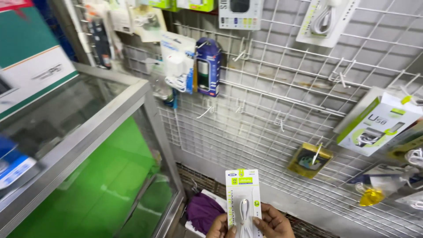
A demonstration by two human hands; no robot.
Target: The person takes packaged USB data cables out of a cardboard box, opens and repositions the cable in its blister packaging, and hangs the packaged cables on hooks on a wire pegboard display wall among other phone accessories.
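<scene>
Both my hands hold one slim white and green cable package (243, 198) upright at the bottom of the view. My left hand (219, 226) grips its lower left edge. My right hand (273, 222) grips its lower right edge. A white cable shows through the pack's clear window. The pack is in front of a white wire grid wall (282, 88), not touching it.
Packaged chargers and cables hang on grid hooks: a blue pack (208, 66), a white charger pack (177, 62), a green and white box (376, 125), a yellow pack (309, 159). Several hooks (240, 50) hang bare. A glass display counter (79, 132) stands at left; purple cloth (203, 211) lies below.
</scene>
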